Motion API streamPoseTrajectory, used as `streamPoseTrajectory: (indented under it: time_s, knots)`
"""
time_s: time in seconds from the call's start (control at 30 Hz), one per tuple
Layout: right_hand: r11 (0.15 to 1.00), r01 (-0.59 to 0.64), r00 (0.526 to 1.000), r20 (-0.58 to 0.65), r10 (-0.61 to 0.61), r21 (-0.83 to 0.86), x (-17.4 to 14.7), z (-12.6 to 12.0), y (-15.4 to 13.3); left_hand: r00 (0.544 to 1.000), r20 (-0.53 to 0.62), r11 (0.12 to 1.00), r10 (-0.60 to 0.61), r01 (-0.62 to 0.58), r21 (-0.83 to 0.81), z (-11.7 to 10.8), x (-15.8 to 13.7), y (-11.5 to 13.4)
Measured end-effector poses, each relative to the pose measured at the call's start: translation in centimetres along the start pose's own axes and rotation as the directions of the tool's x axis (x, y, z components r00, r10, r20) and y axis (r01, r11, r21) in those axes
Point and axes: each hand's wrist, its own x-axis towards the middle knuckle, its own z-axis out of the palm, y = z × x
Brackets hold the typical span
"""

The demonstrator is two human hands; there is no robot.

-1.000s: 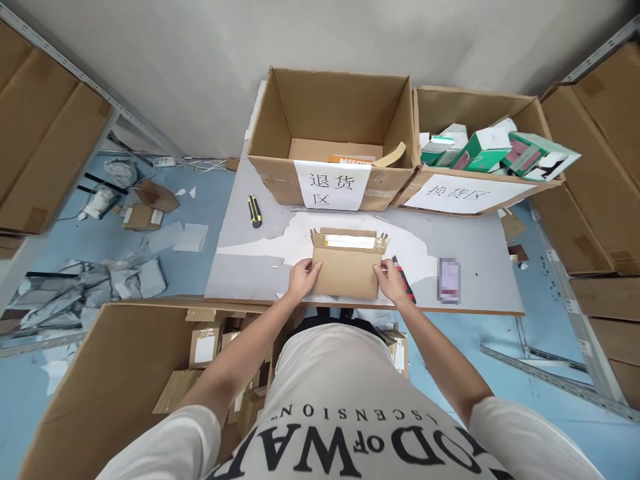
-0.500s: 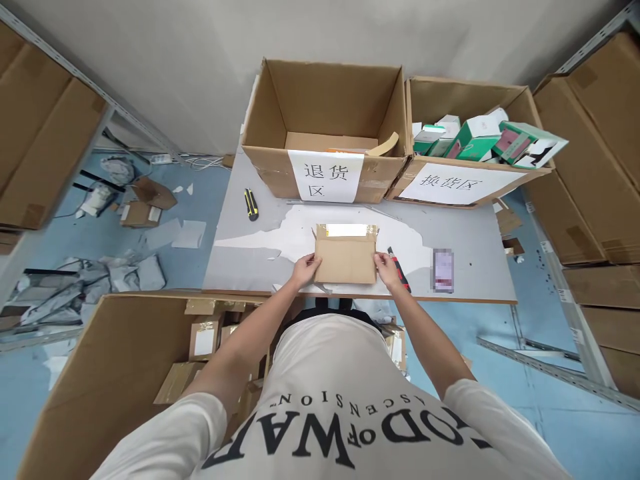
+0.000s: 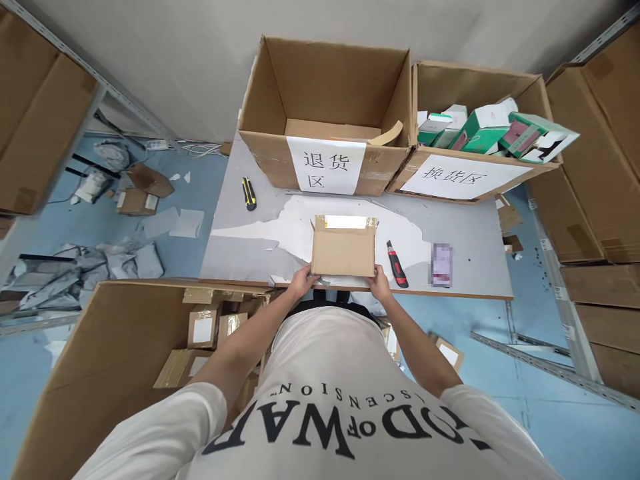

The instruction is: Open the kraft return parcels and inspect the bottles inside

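A small brown cardboard box (image 3: 343, 251) with a white label and clear tape along its far edge is at the front middle of the table. My left hand (image 3: 301, 281) grips its near left corner, and my right hand (image 3: 380, 283) grips the near right corner. Fingertips are partly hidden at the box's edges. Just right of the box lies a red and black utility knife (image 3: 397, 265). A yellow and black utility knife (image 3: 249, 194) rests farther off at the left.
Behind stand a large open carton (image 3: 265, 157) with a white sign and a second carton (image 3: 517, 193) of green and white boxes. A blurred phone-like object (image 3: 441, 265) lies on the table (image 3: 470, 247) at right. A big carton (image 3: 90, 373) of parcels stands at lower left.
Both hands have slid from the box's left and right sides to its near corners, closer to my body. The view has shifted slightly.
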Motion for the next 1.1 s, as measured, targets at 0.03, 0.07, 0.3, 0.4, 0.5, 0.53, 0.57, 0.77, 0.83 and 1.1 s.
streamPoseTrajectory:
  time_s: [0.03,0.07,0.3,0.4,0.5,0.53,0.57,0.77,0.83,1.1]
  knots:
    - [1.0,-0.002,1.0,-0.003,0.002,0.012,-0.1,0.1,-0.3,1.0,-0.004,1.0,0.005,-0.005,0.002,0.0,-0.1,0.3]
    - [1.0,0.009,1.0,-0.003,-0.009,0.019,-0.3,0.0,-0.6,1.0,-0.008,1.0,0.017,-0.017,0.003,-0.1,-0.2,0.7]
    - [0.993,0.117,0.993,0.001,-0.117,-0.001,-1.8,-3.5,-6.3,0.978,-0.194,0.997,0.073,-0.075,0.001,-2.5,-0.4,6.9]
    - [0.968,0.018,0.995,-0.088,-0.041,-0.25,-1.5,-4.4,-9.2,0.975,-0.22,0.993,-0.034,0.057,0.101,-2.9,0.6,9.9]
    - [0.907,-0.055,0.992,-0.127,0.002,-0.418,-0.4,-4.7,-10.6,0.961,-0.25,0.966,-0.114,0.167,0.199,-2.8,1.6,11.4]
    - [0.897,-0.059,0.992,-0.123,0.005,-0.437,0.1,-4.8,-10.7,0.957,-0.265,0.96,-0.12,0.18,0.216,-2.7,1.9,11.6]
    - [0.894,-0.056,0.993,-0.117,0.004,-0.445,0.6,-4.8,-10.6,0.953,-0.278,0.957,-0.117,0.184,0.225,-2.6,2.1,11.5]
    - [0.912,-0.022,0.999,0.03,0.038,-0.409,1.9,-5.2,-8.6,0.963,-0.206,0.949,-0.175,0.221,0.225,-1.9,1.8,9.1]
    - [0.901,-0.056,0.998,0.006,0.065,-0.43,1.8,-4.8,-7.9,0.963,-0.179,0.949,-0.201,0.237,0.208,-1.3,1.5,8.2]
    - [0.949,-0.048,0.999,-0.037,0.038,-0.311,3.1,-3.9,-6.0,0.933,-0.28,0.967,-0.224,0.248,0.053,1.5,0.9,7.1]
